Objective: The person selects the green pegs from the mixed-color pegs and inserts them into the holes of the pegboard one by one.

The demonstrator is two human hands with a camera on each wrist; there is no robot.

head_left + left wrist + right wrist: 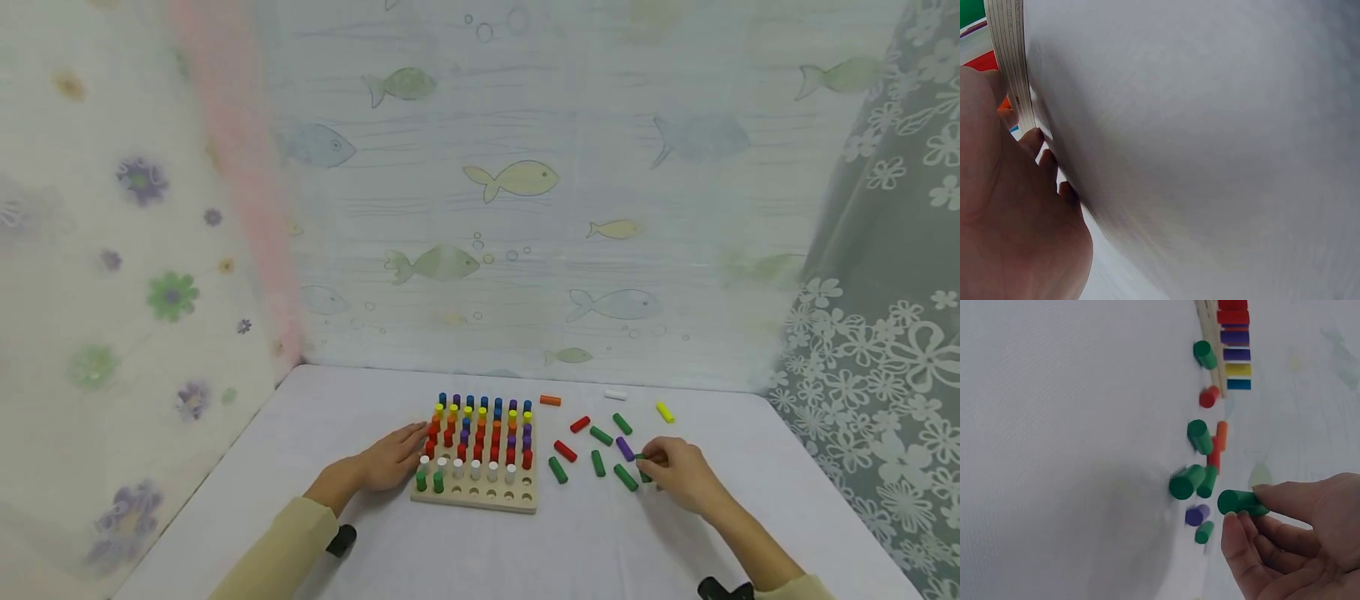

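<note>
A wooden pegboard [474, 502] holds rows of coloured pegs: blue, yellow, orange, purple, red, white and two green pegs [430, 481] at the front left. Bare holes show along the rest of the front row. My left hand [390, 458] rests at the board's left side; in the left wrist view its fingertips [1034, 139] touch the board's edge or lie right beside it. Right of the loose pegs, my right hand [678, 472] pinches a green peg [1239, 502] between thumb and fingers. The right wrist view shows this peg held above the cloth.
Right of the board lie several loose green pegs [597, 463], two red pegs [566, 451], a purple peg [625, 448], an orange peg [551, 400], a white peg [616, 395] and a yellow peg [665, 412]. The white-clothed table [360, 387] meets a fish-patterned curtain behind.
</note>
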